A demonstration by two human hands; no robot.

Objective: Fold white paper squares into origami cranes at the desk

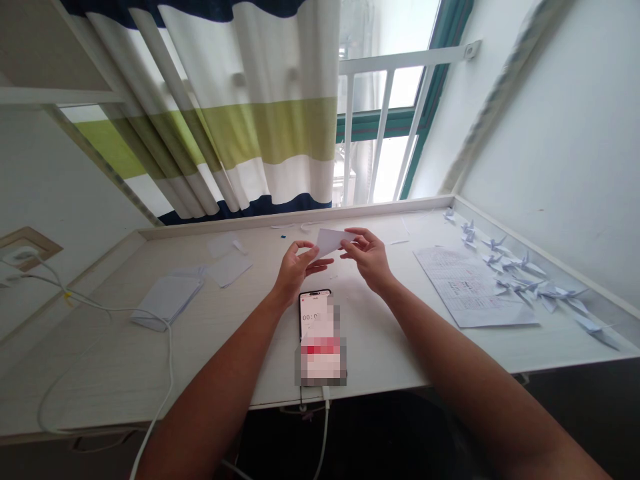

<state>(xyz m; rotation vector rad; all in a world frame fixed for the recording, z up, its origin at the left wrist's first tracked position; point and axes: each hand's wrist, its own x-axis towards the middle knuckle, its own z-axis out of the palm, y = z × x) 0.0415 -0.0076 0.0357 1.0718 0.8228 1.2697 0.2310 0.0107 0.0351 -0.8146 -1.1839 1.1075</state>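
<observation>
A small folded piece of white paper (330,241) is held up between both hands over the desk. Its left edge is pinched by the thumb and fingers of my left hand (295,268). My right hand (371,259) grips the right corner with thumb and forefinger, the other fingers curled loosely. Just below the hands a phone (315,320) lies face up with a timer on its screen, part of it blurred out. Several folded paper cranes (525,263) stand along the desk's right side.
Beside the cranes lies a printed sheet (465,287). To the left are a stack of white paper (167,300) and loose paper pieces (230,267). A white cable (171,360) crosses the desk's left part. A raised ledge (300,217) runs along the back below the curtain (250,120).
</observation>
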